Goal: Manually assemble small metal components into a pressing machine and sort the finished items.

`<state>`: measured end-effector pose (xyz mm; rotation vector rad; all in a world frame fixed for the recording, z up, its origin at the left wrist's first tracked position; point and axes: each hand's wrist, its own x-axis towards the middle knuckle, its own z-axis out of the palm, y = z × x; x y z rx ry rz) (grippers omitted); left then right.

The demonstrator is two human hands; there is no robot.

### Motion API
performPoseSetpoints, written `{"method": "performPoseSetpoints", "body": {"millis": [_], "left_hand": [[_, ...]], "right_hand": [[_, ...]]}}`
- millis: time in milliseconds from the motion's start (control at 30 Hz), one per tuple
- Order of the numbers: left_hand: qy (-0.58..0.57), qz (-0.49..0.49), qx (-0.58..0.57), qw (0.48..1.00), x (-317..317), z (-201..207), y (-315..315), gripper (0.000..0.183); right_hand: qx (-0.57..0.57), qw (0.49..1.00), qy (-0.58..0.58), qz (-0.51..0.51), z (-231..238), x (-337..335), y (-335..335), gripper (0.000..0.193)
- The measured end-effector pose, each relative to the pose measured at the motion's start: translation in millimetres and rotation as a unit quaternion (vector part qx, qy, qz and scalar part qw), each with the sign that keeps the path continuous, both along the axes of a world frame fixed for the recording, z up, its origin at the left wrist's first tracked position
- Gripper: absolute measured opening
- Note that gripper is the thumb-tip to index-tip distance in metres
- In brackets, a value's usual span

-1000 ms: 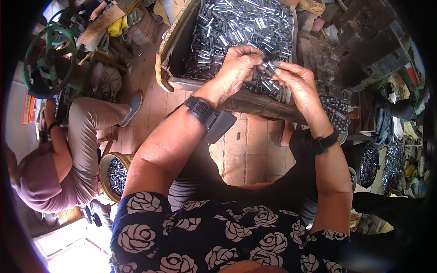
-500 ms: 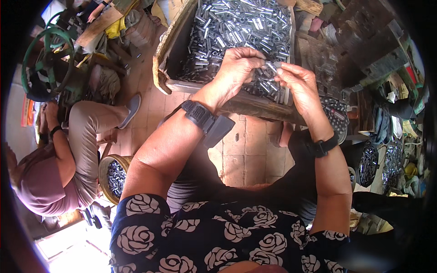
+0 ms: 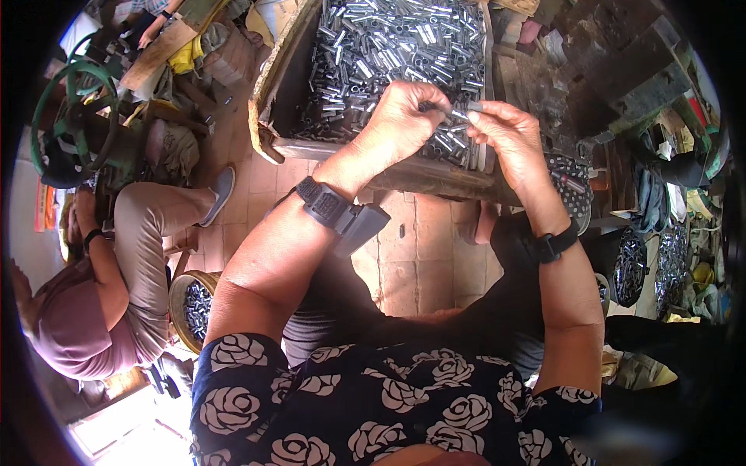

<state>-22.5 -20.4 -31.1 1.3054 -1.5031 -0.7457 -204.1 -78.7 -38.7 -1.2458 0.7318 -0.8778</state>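
Observation:
Over the near right part of a wooden tray (image 3: 326, 147) heaped with small shiny metal tubes (image 3: 404, 48), my two hands meet almost fingertip to fingertip. My right hand (image 3: 509, 141) pinches a small metal tube (image 3: 460, 115) between thumb and forefinger, its end pointing toward the left hand. My left hand (image 3: 404, 118) is closed, thumb against curled fingers, close to the tube's other end. What lies inside the left fingers is too small and too covered to name.
At left a seated person (image 3: 85, 311) works near a green handwheel (image 3: 74, 116). A round tub of metal pieces (image 3: 194, 307) stands on the floor beside my left arm. Dark blocky metal or wood pieces (image 3: 637, 85) stand right of the tray, with a black container of parts (image 3: 628, 268) lower down.
The tray and surroundings have shifted slightly left in view. My hands stay together above the tray, the fingertips a little further apart around the tube.

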Motion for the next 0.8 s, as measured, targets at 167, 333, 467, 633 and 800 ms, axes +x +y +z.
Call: {"method": "performPoseSetpoints", "body": {"millis": [167,333,467,633,800], "left_hand": [[-0.034,-0.021,0.001,0.999,0.3,5.3,4.0,0.009],[0.062,-0.066,-0.01,0.996,-2.3,1.6,3.5,0.01],[0.16,-0.08,0.052,0.982,-4.6,8.0,7.8,0.009],[0.275,-0.089,0.147,0.946,-7.7,6.1,7.5,0.006],[0.06,-0.012,-0.063,0.996,-25.1,-0.6,8.3,0.004]], "right_hand": [[-0.034,0.999,0.015,-0.008,2.5,-0.6,2.4,0.02],[0.051,0.997,-0.046,0.03,-3.2,-2.2,-0.4,0.021],[0.12,0.987,-0.091,0.051,-5.9,-5.2,-1.1,0.019],[0.145,0.981,-0.118,0.05,-4.9,-5.5,0.0,0.017],[0.19,0.974,-0.119,0.039,-10.9,-10.2,-2.0,0.017]]}}
